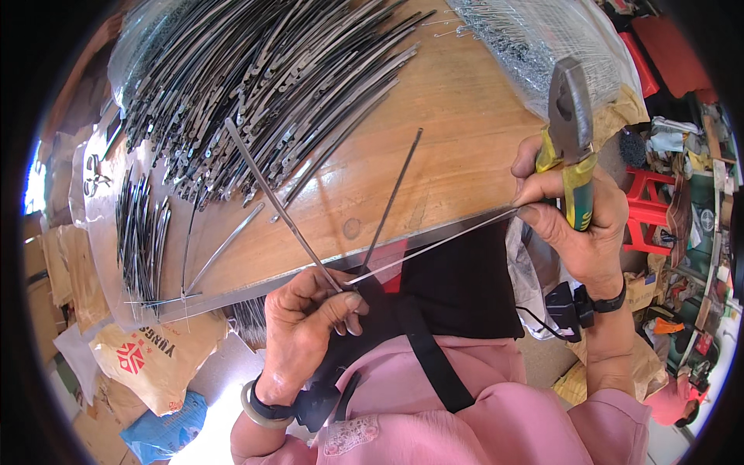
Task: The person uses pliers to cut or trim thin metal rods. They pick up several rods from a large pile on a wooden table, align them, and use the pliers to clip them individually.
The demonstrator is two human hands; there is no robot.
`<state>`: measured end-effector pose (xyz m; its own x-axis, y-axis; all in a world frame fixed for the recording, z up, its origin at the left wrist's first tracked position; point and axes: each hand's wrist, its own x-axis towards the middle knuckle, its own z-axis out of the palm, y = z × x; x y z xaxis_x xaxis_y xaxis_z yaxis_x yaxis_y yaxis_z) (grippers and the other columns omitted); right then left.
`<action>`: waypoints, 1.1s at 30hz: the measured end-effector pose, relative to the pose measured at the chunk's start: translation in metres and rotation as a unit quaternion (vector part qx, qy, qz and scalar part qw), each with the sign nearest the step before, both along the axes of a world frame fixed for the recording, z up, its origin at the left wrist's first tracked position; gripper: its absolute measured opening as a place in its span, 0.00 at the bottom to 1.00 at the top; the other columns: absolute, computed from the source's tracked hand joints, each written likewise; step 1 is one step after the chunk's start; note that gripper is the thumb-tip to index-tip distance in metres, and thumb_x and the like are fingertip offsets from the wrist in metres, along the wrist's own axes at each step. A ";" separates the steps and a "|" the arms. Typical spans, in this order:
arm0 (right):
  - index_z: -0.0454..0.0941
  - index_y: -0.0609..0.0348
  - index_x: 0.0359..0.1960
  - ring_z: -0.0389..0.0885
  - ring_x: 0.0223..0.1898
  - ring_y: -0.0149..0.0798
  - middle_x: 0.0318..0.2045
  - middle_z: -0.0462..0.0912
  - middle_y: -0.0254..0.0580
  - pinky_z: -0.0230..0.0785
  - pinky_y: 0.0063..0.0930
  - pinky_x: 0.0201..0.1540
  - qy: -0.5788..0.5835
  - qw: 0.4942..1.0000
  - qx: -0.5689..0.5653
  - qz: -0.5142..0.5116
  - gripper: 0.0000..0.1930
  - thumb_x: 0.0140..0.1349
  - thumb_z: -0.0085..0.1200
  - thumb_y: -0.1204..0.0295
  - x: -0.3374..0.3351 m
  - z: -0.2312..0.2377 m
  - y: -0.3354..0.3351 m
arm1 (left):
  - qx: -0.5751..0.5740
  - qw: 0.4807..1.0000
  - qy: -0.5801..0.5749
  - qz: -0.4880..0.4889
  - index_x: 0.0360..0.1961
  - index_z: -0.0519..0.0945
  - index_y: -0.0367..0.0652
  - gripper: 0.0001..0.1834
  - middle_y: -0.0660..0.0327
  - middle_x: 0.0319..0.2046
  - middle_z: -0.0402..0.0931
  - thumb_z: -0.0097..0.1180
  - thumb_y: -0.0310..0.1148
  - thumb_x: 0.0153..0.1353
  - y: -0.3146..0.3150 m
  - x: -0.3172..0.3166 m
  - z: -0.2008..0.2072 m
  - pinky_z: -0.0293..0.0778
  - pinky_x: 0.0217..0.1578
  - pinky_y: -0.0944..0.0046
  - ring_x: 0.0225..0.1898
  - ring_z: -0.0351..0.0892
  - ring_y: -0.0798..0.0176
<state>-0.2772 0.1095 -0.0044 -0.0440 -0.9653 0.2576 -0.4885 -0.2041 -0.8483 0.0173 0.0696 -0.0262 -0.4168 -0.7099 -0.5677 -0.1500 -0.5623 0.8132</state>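
My left hand [314, 310] is closed, pinching the point where slender metal strips come together. From that pinch a grey metal strip [275, 194] slants up to the left, and a darker strip [394, 190] rises to the right. A thin bright metal rod [438, 244] runs from the same place across to my right hand [577, 213], whose thumb and fingertip meet at its far end. Pliers [571, 116] with yellow-and-green handles are also gripped in my right hand, jaws pointing up. My fingers hide how the strips are joined.
A large pile of dark metal strips [256, 93] covers the far left of the wooden table [457, 139], with a smaller bundle [143, 232] nearer. Thin wires lie in a clear plastic bag [535, 54] at far right. A red stool [647, 205] stands right of the table.
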 end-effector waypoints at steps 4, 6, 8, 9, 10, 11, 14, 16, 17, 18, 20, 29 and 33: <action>0.81 0.62 0.32 0.78 0.39 0.39 0.37 0.78 0.46 0.70 0.31 0.40 0.044 0.997 0.045 0.043 0.09 0.51 0.66 0.72 0.007 0.007 -0.001 | 0.033 0.999 0.033 -0.023 0.37 0.78 0.29 0.05 0.56 0.27 0.81 0.57 0.16 0.59 0.005 -0.002 0.006 0.73 0.27 0.73 0.24 0.78 0.70; 0.81 0.62 0.33 0.78 0.40 0.40 0.38 0.78 0.46 0.70 0.30 0.39 0.055 0.996 0.038 0.054 0.10 0.50 0.65 0.73 0.018 0.003 -0.005 | 0.033 0.998 0.021 -0.051 0.38 0.78 0.29 0.06 0.58 0.26 0.81 0.56 0.17 0.60 0.004 -0.003 0.007 0.72 0.27 0.74 0.25 0.78 0.72; 0.80 0.64 0.31 0.78 0.39 0.45 0.41 0.77 0.46 0.66 0.40 0.48 0.190 0.976 0.001 0.110 0.12 0.44 0.65 0.74 0.022 0.006 -0.017 | 0.037 0.996 0.003 -0.076 0.38 0.78 0.29 0.06 0.59 0.25 0.80 0.56 0.17 0.60 0.002 -0.003 0.004 0.72 0.27 0.74 0.24 0.77 0.73; 0.79 0.64 0.30 0.78 0.40 0.46 0.42 0.77 0.46 0.64 0.43 0.50 0.217 0.966 -0.011 0.139 0.12 0.42 0.65 0.74 0.026 0.005 -0.024 | 0.038 0.996 -0.002 -0.078 0.38 0.78 0.29 0.06 0.60 0.25 0.80 0.56 0.16 0.60 0.002 -0.003 0.004 0.72 0.27 0.74 0.24 0.77 0.73; 0.79 0.64 0.30 0.78 0.40 0.48 0.43 0.77 0.46 0.62 0.46 0.52 0.244 0.955 -0.024 0.168 0.13 0.41 0.65 0.74 0.030 0.003 -0.029 | 0.038 0.996 -0.007 -0.079 0.38 0.77 0.29 0.06 0.60 0.25 0.80 0.56 0.16 0.60 0.002 -0.003 0.004 0.71 0.27 0.74 0.24 0.77 0.73; 0.77 0.64 0.29 0.77 0.43 0.48 0.44 0.76 0.45 0.55 0.50 0.55 0.213 0.960 -0.025 0.182 0.16 0.35 0.65 0.73 0.033 -0.003 -0.031 | 0.037 0.996 -0.012 -0.081 0.38 0.77 0.29 0.06 0.60 0.24 0.80 0.56 0.16 0.59 0.001 -0.003 0.006 0.71 0.27 0.75 0.24 0.76 0.74; 0.77 0.64 0.30 0.76 0.43 0.48 0.44 0.76 0.46 0.56 0.49 0.53 0.213 0.957 -0.009 0.199 0.17 0.35 0.64 0.74 0.036 -0.016 -0.033 | 0.030 0.996 -0.021 -0.078 0.37 0.77 0.29 0.05 0.61 0.23 0.79 0.56 0.16 0.59 -0.001 -0.007 0.008 0.71 0.26 0.75 0.23 0.76 0.74; 0.76 0.64 0.31 0.76 0.41 0.48 0.44 0.75 0.47 0.56 0.48 0.52 0.205 0.957 -0.006 0.203 0.17 0.34 0.63 0.74 0.038 -0.022 -0.034 | 0.025 0.994 -0.035 -0.102 0.40 0.77 0.28 0.08 0.59 0.27 0.80 0.56 0.16 0.59 -0.003 -0.006 0.007 0.73 0.29 0.74 0.26 0.77 0.73; 0.76 0.63 0.31 0.75 0.40 0.48 0.44 0.75 0.47 0.56 0.48 0.52 0.202 0.959 -0.007 0.201 0.17 0.34 0.62 0.75 0.037 -0.022 -0.034 | 0.020 0.992 -0.041 -0.116 0.41 0.78 0.28 0.09 0.59 0.28 0.81 0.56 0.16 0.58 -0.004 -0.006 0.008 0.73 0.31 0.74 0.27 0.78 0.73; 0.76 0.63 0.31 0.75 0.39 0.48 0.43 0.75 0.47 0.56 0.48 0.51 0.204 0.958 -0.009 0.200 0.17 0.34 0.62 0.75 0.036 -0.022 -0.033 | 0.037 0.992 -0.020 -0.115 0.43 0.78 0.28 0.11 0.57 0.31 0.81 0.56 0.15 0.58 -0.007 -0.006 0.009 0.74 0.33 0.73 0.30 0.79 0.72; 0.77 0.63 0.32 0.75 0.38 0.48 0.43 0.74 0.47 0.56 0.48 0.51 0.208 0.958 -0.011 0.197 0.18 0.33 0.60 0.75 0.035 -0.020 -0.030 | 0.071 0.991 0.021 -0.114 0.47 0.78 0.27 0.14 0.55 0.37 0.81 0.54 0.14 0.58 -0.016 -0.001 0.011 0.75 0.38 0.72 0.35 0.80 0.71; 0.77 0.61 0.29 0.73 0.34 0.46 0.40 0.74 0.45 0.57 0.47 0.47 0.199 0.959 -0.055 0.193 0.17 0.30 0.59 0.75 0.046 -0.012 -0.024 | 0.119 0.972 0.002 -0.200 0.45 0.79 0.33 0.12 0.53 0.37 0.82 0.58 0.22 0.58 -0.048 -0.017 0.017 0.76 0.40 0.64 0.39 0.81 0.60; 0.77 0.59 0.27 0.74 0.35 0.44 0.39 0.75 0.43 0.57 0.48 0.48 0.207 0.958 -0.055 0.190 0.15 0.31 0.58 0.75 0.051 -0.012 -0.021 | 0.002 0.964 -0.069 -0.258 0.45 0.79 0.37 0.13 0.52 0.36 0.78 0.56 0.24 0.57 -0.027 -0.018 0.004 0.73 0.39 0.59 0.39 0.78 0.52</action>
